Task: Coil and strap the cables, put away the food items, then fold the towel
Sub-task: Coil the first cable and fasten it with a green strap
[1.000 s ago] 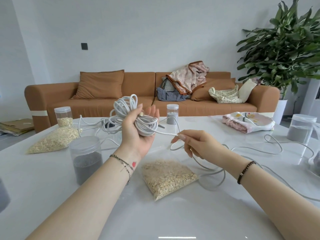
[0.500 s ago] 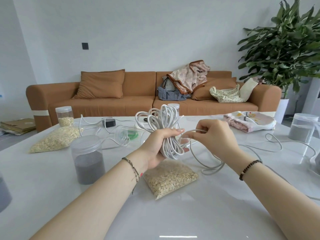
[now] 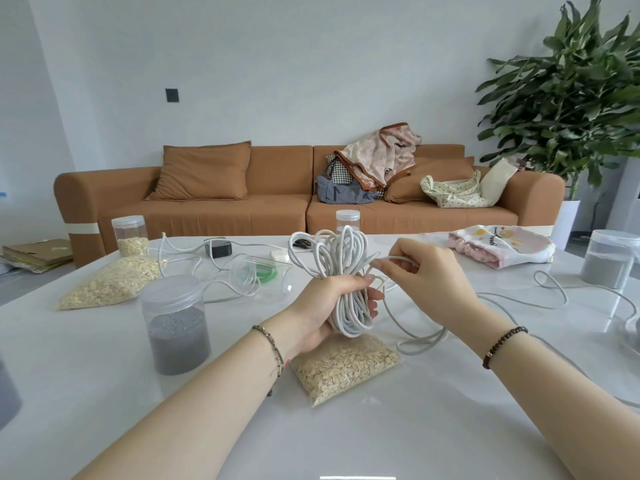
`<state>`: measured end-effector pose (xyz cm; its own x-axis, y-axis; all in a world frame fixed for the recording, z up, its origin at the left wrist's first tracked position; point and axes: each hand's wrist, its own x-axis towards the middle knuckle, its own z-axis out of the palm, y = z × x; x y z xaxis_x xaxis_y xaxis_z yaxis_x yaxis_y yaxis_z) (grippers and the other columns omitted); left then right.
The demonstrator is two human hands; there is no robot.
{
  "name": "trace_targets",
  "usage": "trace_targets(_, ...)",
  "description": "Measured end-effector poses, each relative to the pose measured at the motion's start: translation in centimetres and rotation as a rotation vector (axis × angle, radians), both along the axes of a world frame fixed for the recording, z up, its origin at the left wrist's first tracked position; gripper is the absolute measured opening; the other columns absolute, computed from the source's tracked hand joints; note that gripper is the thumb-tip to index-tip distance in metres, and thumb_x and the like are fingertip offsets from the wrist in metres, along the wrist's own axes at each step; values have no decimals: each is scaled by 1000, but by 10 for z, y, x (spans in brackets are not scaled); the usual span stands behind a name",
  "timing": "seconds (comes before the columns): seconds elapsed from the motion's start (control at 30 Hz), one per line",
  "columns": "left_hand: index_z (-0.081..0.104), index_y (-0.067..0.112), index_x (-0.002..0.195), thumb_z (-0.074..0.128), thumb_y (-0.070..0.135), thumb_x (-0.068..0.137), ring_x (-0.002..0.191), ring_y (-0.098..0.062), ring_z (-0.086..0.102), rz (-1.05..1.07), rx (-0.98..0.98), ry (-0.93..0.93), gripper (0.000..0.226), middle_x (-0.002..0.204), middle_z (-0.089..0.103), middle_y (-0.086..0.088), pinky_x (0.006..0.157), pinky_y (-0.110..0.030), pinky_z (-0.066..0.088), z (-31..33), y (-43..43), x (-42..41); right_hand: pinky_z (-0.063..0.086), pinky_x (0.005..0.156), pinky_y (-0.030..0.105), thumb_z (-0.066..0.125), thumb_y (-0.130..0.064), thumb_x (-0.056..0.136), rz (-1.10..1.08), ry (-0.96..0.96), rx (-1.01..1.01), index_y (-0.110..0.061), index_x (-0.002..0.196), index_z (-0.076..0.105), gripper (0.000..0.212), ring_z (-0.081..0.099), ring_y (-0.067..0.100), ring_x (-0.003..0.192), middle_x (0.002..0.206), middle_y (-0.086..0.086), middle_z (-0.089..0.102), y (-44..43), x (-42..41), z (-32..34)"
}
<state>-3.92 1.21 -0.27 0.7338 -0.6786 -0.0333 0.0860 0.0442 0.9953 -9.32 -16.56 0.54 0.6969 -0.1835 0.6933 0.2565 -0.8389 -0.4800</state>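
My left hand (image 3: pixel 323 306) grips a bundle of white cable loops (image 3: pixel 341 261) upright above the table. Just right of the bundle, my right hand (image 3: pixel 426 271) pinches the free strand of the same cable, which trails down to loose loops (image 3: pixel 426 336) on the tabletop and off to the right. A clear bag of oats (image 3: pixel 343 368) lies under my left hand. A second bag of oats (image 3: pixel 110 280) lies at the left. The pink and white towel (image 3: pixel 502 245) is bunched at the back right. Another white cable (image 3: pixel 180 251) runs across the back left.
On the white table (image 3: pixel 346 438) stand a jar of grey grains (image 3: pixel 176 323), a jar of oats (image 3: pixel 130 235), a small jar (image 3: pixel 347 220) behind the bundle and a grey-filled jar (image 3: pixel 609 261) at right. A tipped clear cup (image 3: pixel 258 273) holds green straps. A black adapter (image 3: pixel 218 247) sits behind.
My left hand turned the bundle upright and carried it rightward and lower. My right hand rose from the tabletop and brought the free strand up beside the bundle.
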Motion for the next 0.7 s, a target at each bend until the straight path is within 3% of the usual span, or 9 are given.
trace_targets(0.13, 68, 9, 93, 64, 24, 96, 68, -17, 66, 23, -113, 73, 16, 80, 69, -5, 83, -36, 54, 1, 1, 4, 39, 54, 37, 59, -46, 94, 18, -49, -19, -20, 69, 54, 37, 43, 14, 53, 54, -5, 49, -1, -1, -3)
trace_targets(0.27, 64, 9, 94, 67, 23, 94, 65, -17, 63, 4, -120, 94, 15, 73, 64, -4, 102, -46, 48, 2, 2, 3, 28, 50, 25, 58, -38, 99, 79, -57, -25, -18, 71, 55, 34, 39, 10, 51, 53, -13, 46, 3, -1, -4)
trace_targets(0.43, 62, 11, 92, 66, 24, 95, 63, -16, 59, -49, -133, 110, 14, 68, 54, -1, 80, -36, 57, 0, 0, 2, 27, 50, 22, 59, -37, 98, 119, -43, -24, -17, 72, 58, 33, 38, 10, 52, 54, -10, 44, 5, 1, -7)
trace_targets(0.53, 53, 14, 84, 60, 28, 99, 55, -12, 44, -60, -175, 118, 22, 63, 39, 2, 59, -25, 46, 3, 1, -2, 26, 51, 21, 56, -37, 99, 146, -29, -16, -17, 74, 58, 32, 37, 10, 52, 53, -10, 42, 5, 0, -6)
trace_targets(0.7, 52, 18, 78, 56, 29, 101, 52, -11, 37, 27, -235, 86, 26, 63, 32, 3, 51, -23, 39, 7, 4, 0, 30, 53, 33, 50, -37, 102, 159, 29, 22, -25, 78, 60, 29, 34, 10, 49, 49, -9, 40, 3, -1, -7)
